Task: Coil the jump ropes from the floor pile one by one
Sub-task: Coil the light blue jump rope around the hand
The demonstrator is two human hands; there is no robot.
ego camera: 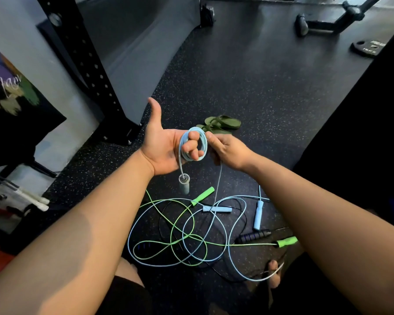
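Observation:
My left hand is raised palm up with the thumb out, and its curled fingers hold several loops of a light blue jump rope. One grey-blue handle of that rope dangles below the palm. My right hand pinches the same rope just right of the coil, and the strand runs down to the floor pile. The pile holds tangled light blue, green and black ropes with light blue handles, green handles and a black handle.
A pair of olive green sandals lies on the black speckled rubber floor beyond my hands. A black rack upright stands at left. A weight plate and bench legs are far right. My knee and foot edge the pile.

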